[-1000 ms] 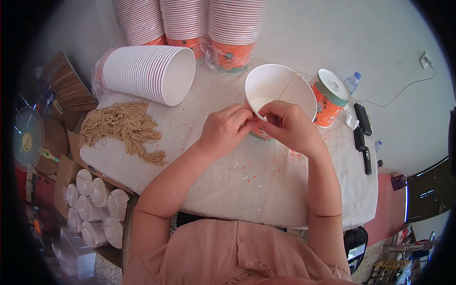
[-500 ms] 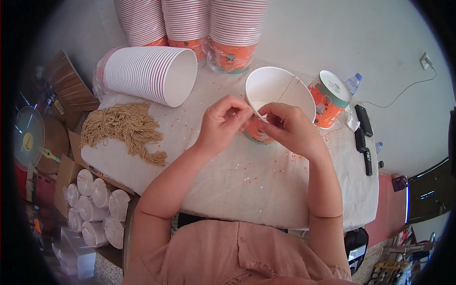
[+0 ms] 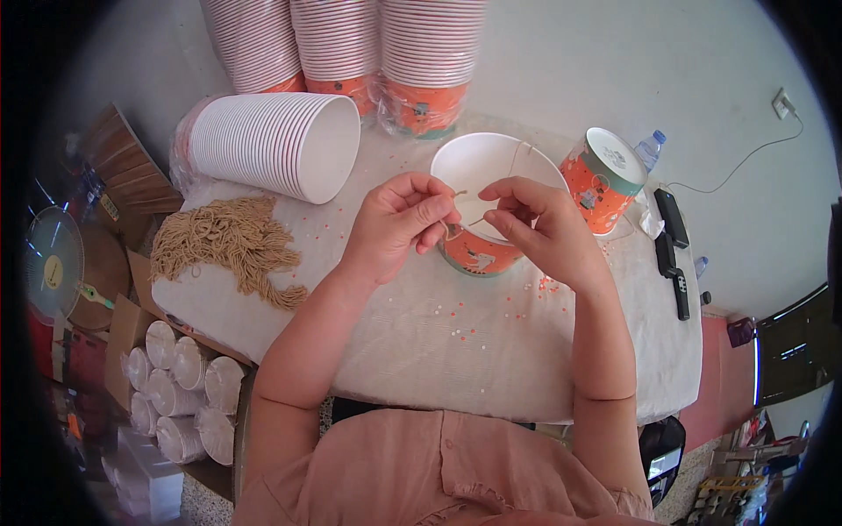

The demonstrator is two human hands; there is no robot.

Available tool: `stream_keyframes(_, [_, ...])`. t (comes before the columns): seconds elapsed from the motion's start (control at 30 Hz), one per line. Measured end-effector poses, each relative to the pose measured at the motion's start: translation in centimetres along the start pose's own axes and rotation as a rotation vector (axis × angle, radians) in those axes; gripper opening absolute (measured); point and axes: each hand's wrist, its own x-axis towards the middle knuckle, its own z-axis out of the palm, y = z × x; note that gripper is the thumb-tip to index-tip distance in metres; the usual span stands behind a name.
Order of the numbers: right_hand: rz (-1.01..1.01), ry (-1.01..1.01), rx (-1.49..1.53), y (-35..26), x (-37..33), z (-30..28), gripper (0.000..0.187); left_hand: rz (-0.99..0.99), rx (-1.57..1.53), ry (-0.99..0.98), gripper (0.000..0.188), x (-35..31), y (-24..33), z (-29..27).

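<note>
A paper bucket (image 3: 481, 257), white inside with an orange and green printed wall, stands upright on the cloth-covered table before me. Thin tan string (image 3: 453, 232) hangs at its near rim; another length of string (image 3: 516, 156) runs over the far rim. My left hand (image 3: 399, 219) is closed at that near rim, thumb and fingers pinching the string. Just to its right, my right hand (image 3: 545, 230) holds a short end of string between thumb and fingertips. A gap separates the two hands. Whether the string is knotted is too small to make out.
At the left lies a heap of cut tan strings (image 3: 226, 245), below a sideways stack of nested white buckets (image 3: 263, 145). Wrapped bucket stacks (image 3: 425, 79) stand behind. An upside-down bucket (image 3: 596, 188), a water bottle (image 3: 651, 149) and black devices (image 3: 671, 219) are at right. Small paper dots (image 3: 460, 320) litter the cloth.
My hands have moved apart slightly from the near rim, and string now shows between them. The bucket appears a little further left and lower in view.
</note>
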Motion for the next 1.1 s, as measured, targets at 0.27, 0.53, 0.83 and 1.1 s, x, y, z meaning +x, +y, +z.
stream_keyframes(0.27, [-0.098,0.033,0.111,-0.2,0.1,0.9,0.017,-0.040,0.176,-0.013,0.010,-0.5,0.0,1.0])
stream_keyframes(0.53, [-0.189,0.065,-0.006,-0.3,0.1,1.2,0.008,-0.049,0.223,-0.024,0.011,-0.8,0.1,1.9])
stream_keyframes(0.83, [-0.087,0.059,-0.046,-0.1,0.2,0.7,0.009,-0.015,0.352,0.074,0.010,-1.0,0.0,1.9])
stream_keyframes(1.1, [-0.229,0.099,0.008,-1.2,-0.8,-0.2,0.010,0.148,0.601,0.171,0.007,-1.3,-0.8,2.7])
